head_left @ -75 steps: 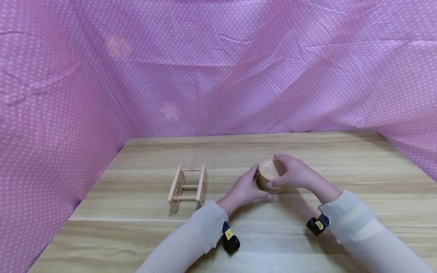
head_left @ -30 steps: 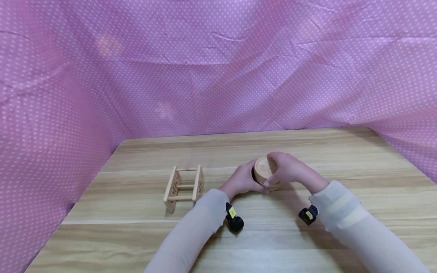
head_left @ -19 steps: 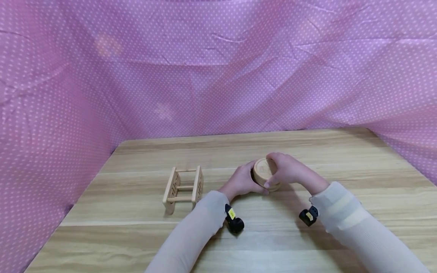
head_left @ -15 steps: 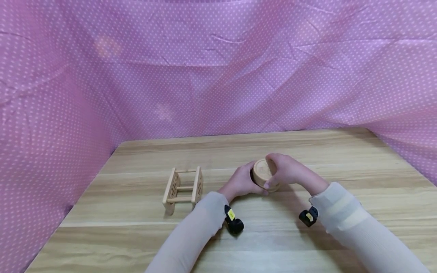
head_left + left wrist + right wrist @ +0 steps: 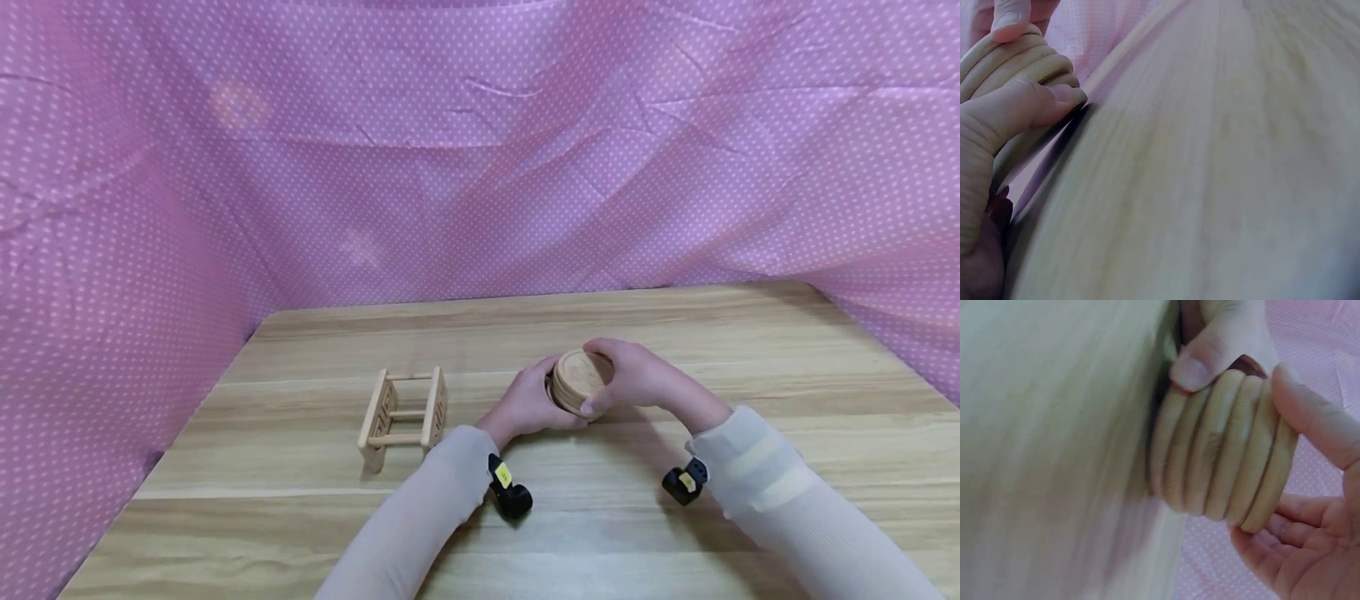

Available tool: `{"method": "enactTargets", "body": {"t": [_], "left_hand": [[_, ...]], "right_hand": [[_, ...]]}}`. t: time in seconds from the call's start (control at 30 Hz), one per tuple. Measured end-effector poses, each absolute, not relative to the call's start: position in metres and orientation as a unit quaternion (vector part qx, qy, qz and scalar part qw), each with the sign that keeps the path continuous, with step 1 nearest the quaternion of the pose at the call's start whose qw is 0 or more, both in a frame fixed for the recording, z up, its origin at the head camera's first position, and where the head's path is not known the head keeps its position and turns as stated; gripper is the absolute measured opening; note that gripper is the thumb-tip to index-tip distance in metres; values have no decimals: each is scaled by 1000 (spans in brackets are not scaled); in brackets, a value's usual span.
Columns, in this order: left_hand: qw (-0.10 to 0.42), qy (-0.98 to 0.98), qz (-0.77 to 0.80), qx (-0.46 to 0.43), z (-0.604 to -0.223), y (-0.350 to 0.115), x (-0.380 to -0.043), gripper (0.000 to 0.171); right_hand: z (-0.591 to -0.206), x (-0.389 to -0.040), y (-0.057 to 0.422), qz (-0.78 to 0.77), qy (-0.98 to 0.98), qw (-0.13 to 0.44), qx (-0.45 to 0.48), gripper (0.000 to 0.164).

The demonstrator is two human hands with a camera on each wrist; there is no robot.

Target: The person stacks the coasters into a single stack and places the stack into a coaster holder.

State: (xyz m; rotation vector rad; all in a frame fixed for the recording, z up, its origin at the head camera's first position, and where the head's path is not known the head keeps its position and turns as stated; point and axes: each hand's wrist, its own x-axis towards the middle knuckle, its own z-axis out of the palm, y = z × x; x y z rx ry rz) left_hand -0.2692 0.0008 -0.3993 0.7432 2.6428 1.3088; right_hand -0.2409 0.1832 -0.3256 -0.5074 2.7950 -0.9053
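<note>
A stack of several round wooden coasters (image 5: 579, 377) stands on the table right of centre in the head view. My left hand (image 5: 525, 403) holds it low on the left side, with the thumb at the front. From the right, my right hand (image 5: 636, 377) grips the upper coasters between thumb and fingers. In the right wrist view the coaster layers (image 5: 1222, 450) lie against one another, slightly uneven at the edges. The left wrist view shows the left thumb (image 5: 1029, 106) pressed along the lower layers; most of the other left fingers are hidden behind the stack.
A small wooden rack (image 5: 436, 407) with two carved side panels joined by dowels stands left of my left hand. The wood-grain table (image 5: 300, 533) ends at a pink dotted cloth (image 5: 465, 192) behind and at the sides.
Since the earliest frame, the left hand has drawn in closer around the stack. The head view has shifted slightly. Most recently the hands have moved very little, and the coaster edges show more separately. The rack stays put.
</note>
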Motion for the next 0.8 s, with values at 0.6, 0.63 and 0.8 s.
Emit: {"method": "enactTargets", "body": {"t": [0.6, 0.63, 0.8], "left_hand": [[52, 846, 474, 238, -397, -5, -263, 85], [54, 845, 475, 238, -397, -6, -262, 84], [39, 850, 460, 252, -392, -8, -260, 81]], "right_hand": [[-332, -237, 197, -416, 882, 122, -188, 95], [-333, -237, 198, -420, 879, 124, -190, 94], [-337, -238, 204, -452, 858, 140, -198, 93]]}}
